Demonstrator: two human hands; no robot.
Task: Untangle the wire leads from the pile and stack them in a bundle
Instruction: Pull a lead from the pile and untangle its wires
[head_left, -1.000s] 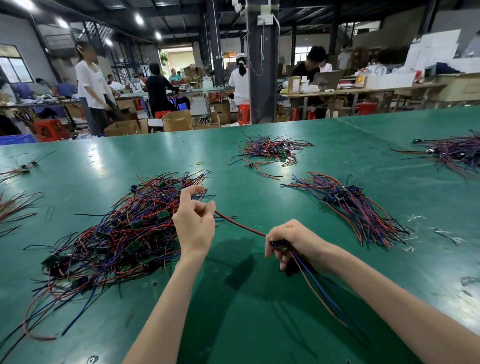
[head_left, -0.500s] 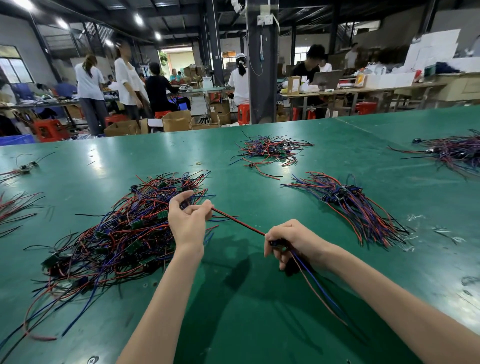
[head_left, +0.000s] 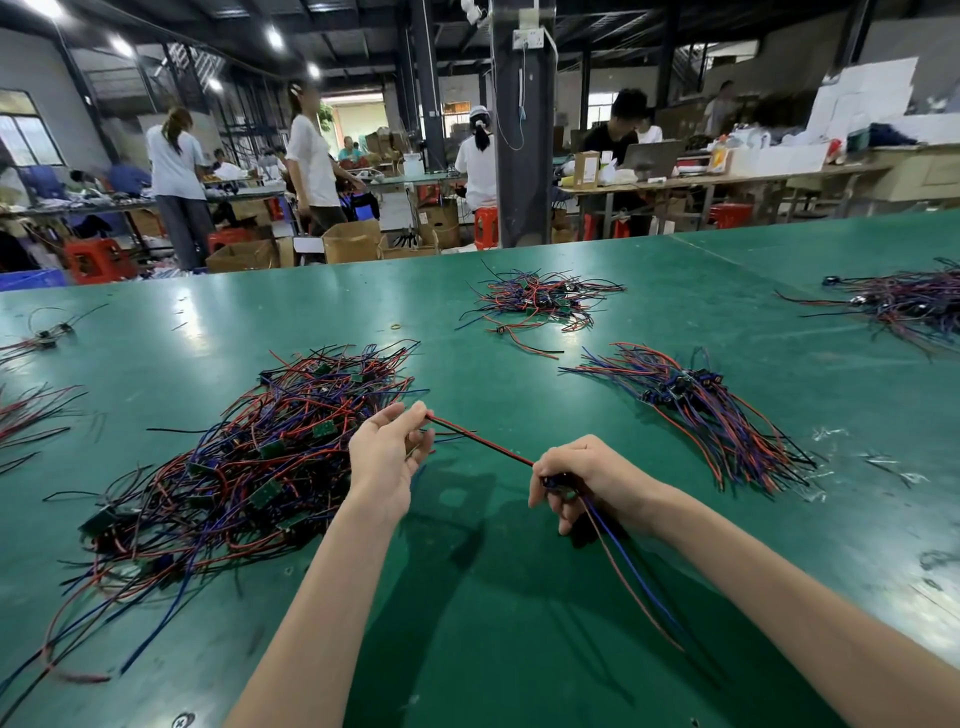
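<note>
A big tangled pile (head_left: 249, 467) of red, blue and black wire leads with small green boards lies on the green table, left of centre. My left hand (head_left: 387, 457) sits at the pile's right edge and pinches the far end of a red-and-black lead (head_left: 483, 444). That lead runs taut to my right hand (head_left: 582, 475), which grips its dark connector; blue, red and black tails hang from that fist toward me. A straightened bundle (head_left: 696, 410) of leads lies to the right of my hands.
A smaller tangle (head_left: 540, 304) lies further back at centre and another heap (head_left: 909, 306) at the far right edge. Loose leads (head_left: 31, 415) sit at the left edge. Scraps of clear film (head_left: 883, 462) lie right of the bundle. People work at benches beyond the table.
My left hand has slid a little to the right along the red-and-black lead and turned, fingers now pinching its end. My right hand has stayed put. People in the background walked right.
</note>
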